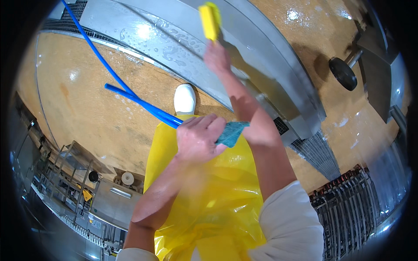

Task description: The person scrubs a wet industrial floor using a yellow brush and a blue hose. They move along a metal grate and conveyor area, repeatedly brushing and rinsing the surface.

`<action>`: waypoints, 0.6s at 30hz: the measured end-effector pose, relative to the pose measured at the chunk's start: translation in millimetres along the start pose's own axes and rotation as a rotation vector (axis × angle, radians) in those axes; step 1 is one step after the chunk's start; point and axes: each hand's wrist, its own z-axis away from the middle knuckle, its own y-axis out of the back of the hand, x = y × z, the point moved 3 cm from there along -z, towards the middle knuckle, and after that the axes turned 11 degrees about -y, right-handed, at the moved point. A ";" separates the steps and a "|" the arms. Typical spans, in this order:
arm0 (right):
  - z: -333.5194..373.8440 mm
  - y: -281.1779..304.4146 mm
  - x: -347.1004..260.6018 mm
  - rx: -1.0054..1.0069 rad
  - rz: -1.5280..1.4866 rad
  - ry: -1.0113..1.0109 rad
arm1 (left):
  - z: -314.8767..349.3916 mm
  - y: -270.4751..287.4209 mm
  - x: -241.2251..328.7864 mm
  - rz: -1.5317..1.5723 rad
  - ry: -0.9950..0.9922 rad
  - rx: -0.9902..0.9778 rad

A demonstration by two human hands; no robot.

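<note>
Evidently work is under way: droplets bead the steel surface [130, 24], so some wetting looks done, while how much remains I cannot tell. The right hand's [216, 57] fingers grip a yellow scrubber [210, 22], blurred, perhaps a brush, over the steel; the left hand [197, 140] clasps a blue hose [159, 114] and a green pad [232, 133].

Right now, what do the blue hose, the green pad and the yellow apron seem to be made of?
Blue hose: probably flexible plastic or rubber, smooth; it curves evenly and shows pale highlights.
Green pad: perhaps synthetic fibre, matte; the surface looks mottled without shine, though cloth is possible.
Yellow apron: likely plastic or coated sheet, glossy; bright reflections follow its creases.
</note>
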 end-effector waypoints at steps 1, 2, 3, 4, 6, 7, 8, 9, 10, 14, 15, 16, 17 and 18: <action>17.7 12.7 -63.2 -0.061 0.102 -0.072 | 4.9 2.3 -7.2 -0.013 0.055 0.018; 14.9 15.9 -61.7 -0.063 0.119 -0.092 | 5.7 7.7 -9.3 -0.010 0.080 0.016; 12.2 14.6 -59.8 -0.072 0.139 -0.108 | 9.9 12.3 -12.8 -0.014 0.113 0.016; 13.0 15.2 -21.0 -0.009 0.100 -0.051 | 12.4 13.3 -13.1 -0.015 0.113 0.028; 22.9 23.4 90.5 0.186 -0.122 0.115 | 14.6 11.7 -14.7 -0.014 0.102 0.063; 31.5 29.4 124.6 0.242 -0.196 0.149 | 13.8 9.4 -15.4 -0.013 0.089 0.083; 39.6 32.4 137.1 0.266 -0.210 0.101 | 14.1 6.4 -15.5 -0.008 0.080 0.092; 46.9 24.5 128.6 0.293 -0.180 0.027 | 14.3 5.5 -12.9 0.004 0.061 0.092; 48.3 11.8 115.3 0.356 -0.119 -0.011 | 13.8 4.1 -11.4 -0.019 0.071 0.062; 13.5 4.9 57.0 0.028 0.168 -0.116 | 25.1 -5.0 -9.9 -0.021 0.124 0.020; 23.5 39.5 32.2 -0.048 0.160 -0.186 | 29.3 -7.7 -8.9 -0.029 0.176 0.037; 37.1 61.1 31.5 -0.128 0.139 -0.269 | 32.0 -5.6 -3.5 -0.019 0.179 0.029; 48.2 80.0 91.1 0.022 0.114 -0.195 | 29.1 -1.2 1.1 -0.008 0.168 0.024; 60.3 96.2 150.4 0.165 0.096 -0.118 | 23.1 -4.5 2.1 -0.008 0.156 0.040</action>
